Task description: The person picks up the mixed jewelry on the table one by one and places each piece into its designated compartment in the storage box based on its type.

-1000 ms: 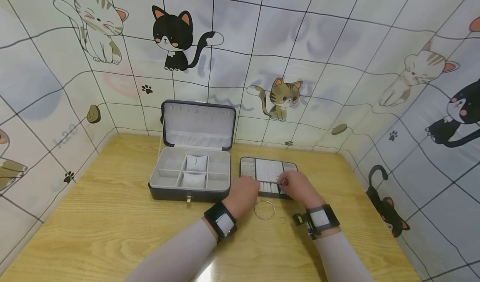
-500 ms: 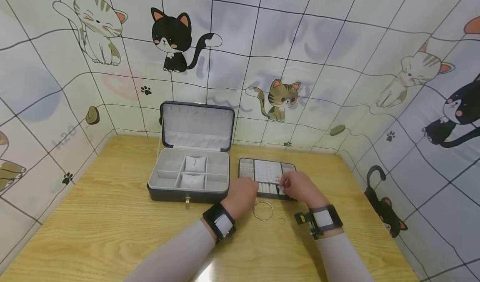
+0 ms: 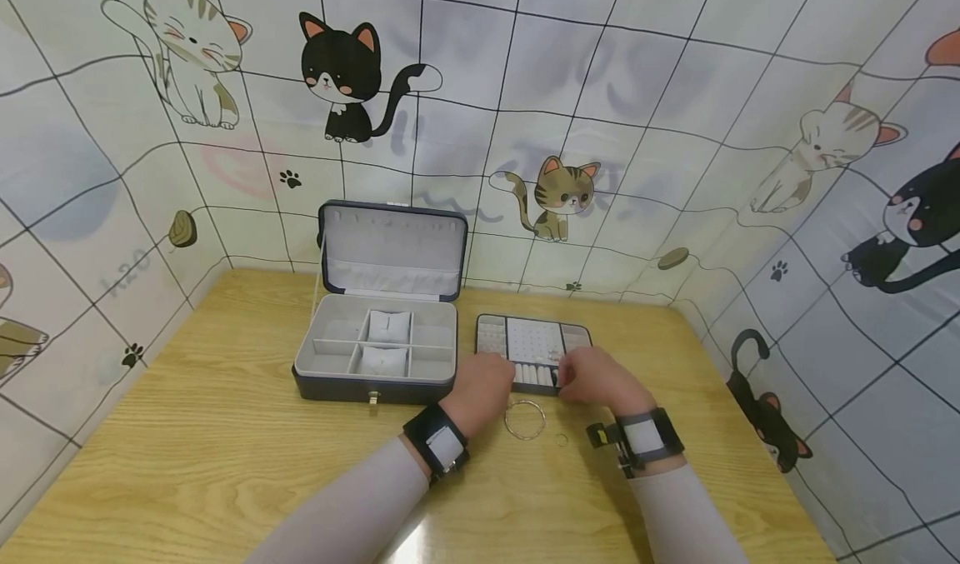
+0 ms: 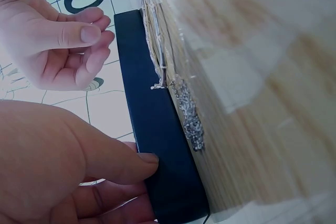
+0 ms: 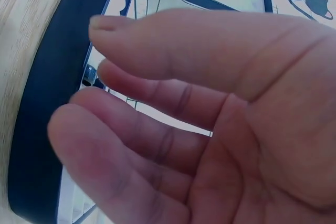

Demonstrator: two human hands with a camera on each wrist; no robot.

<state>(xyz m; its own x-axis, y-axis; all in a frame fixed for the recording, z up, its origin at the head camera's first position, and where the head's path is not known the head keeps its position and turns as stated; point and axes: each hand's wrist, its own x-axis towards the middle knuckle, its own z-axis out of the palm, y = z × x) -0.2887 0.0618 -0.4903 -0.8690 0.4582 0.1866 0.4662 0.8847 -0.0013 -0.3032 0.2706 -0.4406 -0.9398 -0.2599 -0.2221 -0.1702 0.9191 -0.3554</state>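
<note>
A dark-edged jewelry tray (image 3: 534, 339) with pale compartments and ring rolls lies on the table. My left hand (image 3: 483, 389) grips its front left part; in the left wrist view the thumb (image 4: 123, 158) presses the dark front wall and the fingers are behind the rim. Over the tray's front right corner is my right hand (image 3: 603, 378), with fingers loosely bent. In the right wrist view its thumb (image 5: 152, 40) and fingers stand apart, with nothing visible between them. A thin bangle (image 3: 544, 420) and a small ring (image 3: 562, 446) lie in front of the tray.
Left of the tray stands a dark jewelry box (image 3: 337, 386), its lid (image 3: 397, 252) raised. Two white cushions (image 3: 388, 328) sit in its compartments. Cat-patterned cloth (image 3: 450, 131) hangs behind and beside the wooden table (image 3: 187, 431).
My right hand has shifted slightly toward the tray's front edge, and its fingertips have come lower over the right corner. My left hand keeps its grip on the tray.
</note>
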